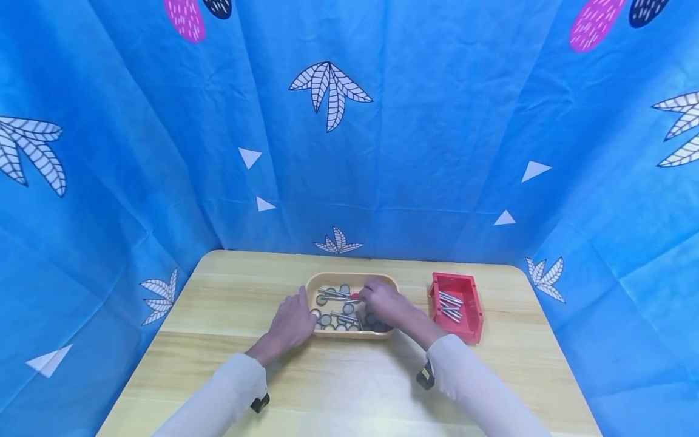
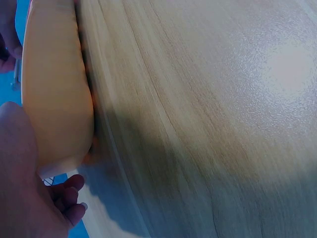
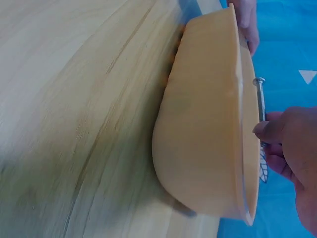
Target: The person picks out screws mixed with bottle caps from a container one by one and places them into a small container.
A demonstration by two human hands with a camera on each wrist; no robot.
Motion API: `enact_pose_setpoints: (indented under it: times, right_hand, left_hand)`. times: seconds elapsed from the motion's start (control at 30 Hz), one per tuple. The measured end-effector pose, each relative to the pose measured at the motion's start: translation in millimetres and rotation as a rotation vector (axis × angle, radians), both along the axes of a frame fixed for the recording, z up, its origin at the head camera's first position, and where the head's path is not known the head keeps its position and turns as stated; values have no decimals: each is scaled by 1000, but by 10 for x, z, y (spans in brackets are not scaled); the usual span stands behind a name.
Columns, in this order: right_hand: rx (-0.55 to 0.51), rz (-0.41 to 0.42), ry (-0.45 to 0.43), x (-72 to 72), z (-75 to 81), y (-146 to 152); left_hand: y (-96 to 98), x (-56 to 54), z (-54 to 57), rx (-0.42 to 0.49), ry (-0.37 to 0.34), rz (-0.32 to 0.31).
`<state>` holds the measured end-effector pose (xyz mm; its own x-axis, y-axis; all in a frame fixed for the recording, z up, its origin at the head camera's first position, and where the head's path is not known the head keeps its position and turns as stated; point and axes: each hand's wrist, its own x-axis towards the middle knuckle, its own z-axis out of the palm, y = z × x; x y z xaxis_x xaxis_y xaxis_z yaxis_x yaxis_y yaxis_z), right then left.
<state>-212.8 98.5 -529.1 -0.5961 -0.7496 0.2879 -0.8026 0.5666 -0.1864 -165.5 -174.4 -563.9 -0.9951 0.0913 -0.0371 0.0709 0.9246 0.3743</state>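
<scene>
A tan plastic tray (image 1: 349, 335) holds several metal bolts (image 1: 344, 318) and round grey discs (image 1: 348, 309). My left hand (image 1: 292, 318) grips its left end, thumb at the rim and fingers bent against the outside, as the left wrist view shows. Over the right part of the tray, my right hand (image 1: 384, 300) reaches in from the front right. Between its thumb and fingers it pinches a bolt (image 3: 261, 99), a slim metal shank with a round flat head, standing out past the rim in the right wrist view. The right hand hides some discs beneath it.
To the right of the tray stands a red plastic box (image 1: 479, 315) with several metal bolts (image 1: 451, 306) lying in it. Both rest on a pale wooden table (image 1: 338, 388). A blue patterned curtain (image 1: 437, 152) surrounds the table's back and sides.
</scene>
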Motion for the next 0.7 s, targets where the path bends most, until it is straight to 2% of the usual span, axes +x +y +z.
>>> enact_pose_setpoints:
  times: [0.2,0.33,0.5,0.63,0.7]
  right_hand:
    - [-10,-29,136,37,57,170]
    - [11,-85,118,66,107,334]
    - [13,-160,22,131,171,594]
    - [5,-204,11,169,183,802]
    - [-15,-220,33,171,168,901]
  left_hand:
    - [-13,-5,-13,12,10,-6]
    - [-23,-1,-8,20,4,1]
    - [-22,-1,-9,23,4,4]
    - [-24,-3,-27,9,20,-5]
    - [-26,-3,-33,0,29,-7]
